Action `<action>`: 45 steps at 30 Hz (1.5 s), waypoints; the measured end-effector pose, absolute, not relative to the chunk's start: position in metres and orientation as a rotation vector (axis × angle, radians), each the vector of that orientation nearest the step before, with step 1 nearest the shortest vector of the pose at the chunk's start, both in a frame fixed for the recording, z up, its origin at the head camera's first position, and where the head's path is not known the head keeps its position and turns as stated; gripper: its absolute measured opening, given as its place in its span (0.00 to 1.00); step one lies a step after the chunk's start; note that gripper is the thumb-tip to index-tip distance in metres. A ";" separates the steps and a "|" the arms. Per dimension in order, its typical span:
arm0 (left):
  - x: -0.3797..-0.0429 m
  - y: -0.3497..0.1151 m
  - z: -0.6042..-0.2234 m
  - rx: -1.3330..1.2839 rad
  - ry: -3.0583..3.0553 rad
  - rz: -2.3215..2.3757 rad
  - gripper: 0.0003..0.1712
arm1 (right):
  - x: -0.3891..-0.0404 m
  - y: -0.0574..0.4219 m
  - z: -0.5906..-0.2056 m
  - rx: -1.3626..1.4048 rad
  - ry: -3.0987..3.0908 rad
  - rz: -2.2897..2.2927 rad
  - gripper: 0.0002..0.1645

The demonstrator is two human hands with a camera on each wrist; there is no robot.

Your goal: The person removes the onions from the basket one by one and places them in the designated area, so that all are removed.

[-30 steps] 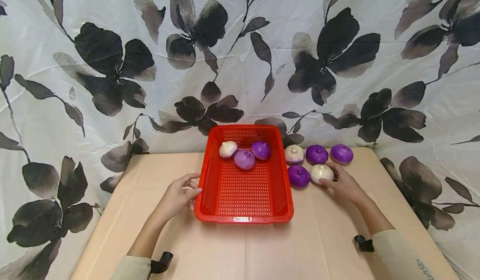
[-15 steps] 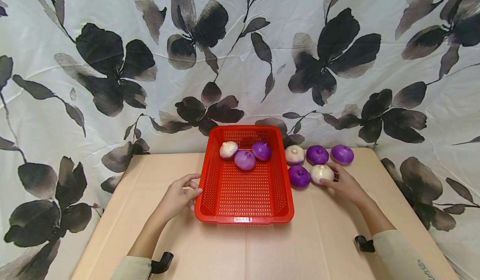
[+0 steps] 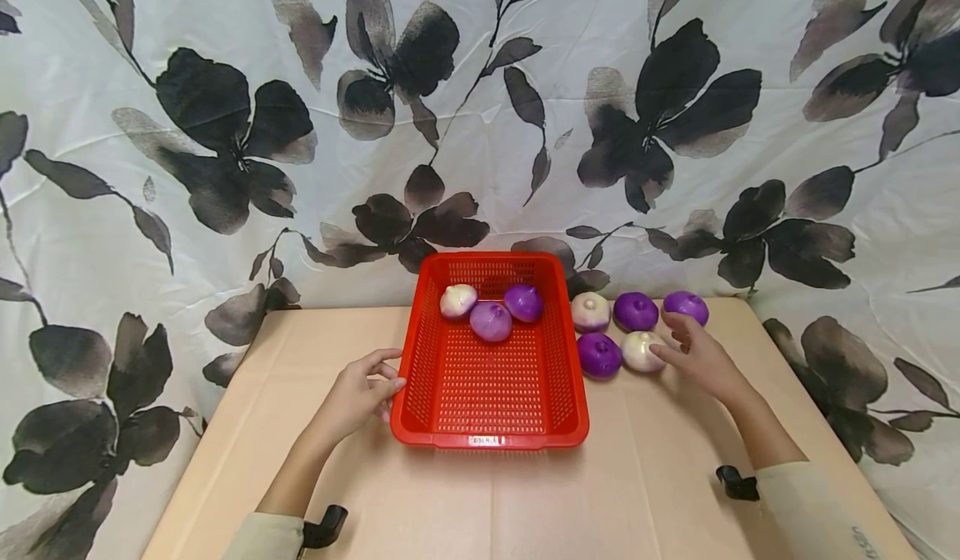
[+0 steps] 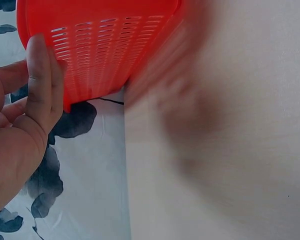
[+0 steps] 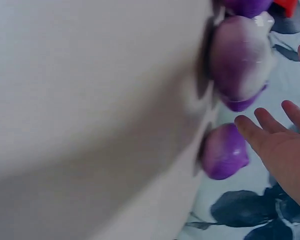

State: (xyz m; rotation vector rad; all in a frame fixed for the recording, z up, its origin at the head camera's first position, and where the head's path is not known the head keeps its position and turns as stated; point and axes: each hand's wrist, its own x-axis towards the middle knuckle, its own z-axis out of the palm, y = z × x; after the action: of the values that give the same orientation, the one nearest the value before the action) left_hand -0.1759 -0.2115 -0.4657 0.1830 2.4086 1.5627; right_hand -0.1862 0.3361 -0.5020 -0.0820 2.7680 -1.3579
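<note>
My left hand [image 3: 354, 389] is at the left side of a red perforated plastic basket [image 3: 487, 441], its fingertips touching the outside of the rim. In the left wrist view the fingers [image 4: 38, 75] lie along the basket wall [image 4: 97, 55]. My right hand [image 3: 705, 362] is over the right group of onions, fingers spread and holding nothing. Its thumb overlaps a white onion [image 3: 637, 352], and its fingertips overlap the lower edge of the far right purple onion [image 3: 686, 303]. In the right wrist view the fingers [image 5: 250, 131] are close to a purple onion [image 5: 224, 152].
Inside the basket, towards its back, lie a white onion [image 3: 457, 301] and two purple ones [image 3: 491, 322]. Beside its right wall sit more onions: a pale one [image 3: 590, 312] and purple ones [image 3: 635, 312]. The table [image 3: 487, 502] ends at a floral cloth [image 3: 540, 127] behind.
My right hand has let go of the white onion, lifting slightly and moving right and back towards the far right purple onion. The left hand and basket have stayed put.
</note>
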 end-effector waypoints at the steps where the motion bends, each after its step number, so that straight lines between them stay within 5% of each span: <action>1: -0.176 -0.212 -0.466 0.192 2.408 1.564 0.31 | -0.187 0.335 -0.497 -0.095 2.795 -1.348 0.47; 24: -0.176 -0.213 -0.463 0.204 2.402 1.586 0.31 | -0.256 0.225 -0.406 -0.388 2.694 -1.313 0.47; 45: -0.176 -0.212 -0.466 0.198 2.406 1.584 0.31 | -0.313 0.095 -0.411 -0.537 2.613 -1.170 0.50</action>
State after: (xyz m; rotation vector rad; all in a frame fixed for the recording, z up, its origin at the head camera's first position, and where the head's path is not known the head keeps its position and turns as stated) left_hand -0.1765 -0.2124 -0.4663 0.1980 2.4056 1.5836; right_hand -0.3132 0.0952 -0.4110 -0.5369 2.6127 -1.1696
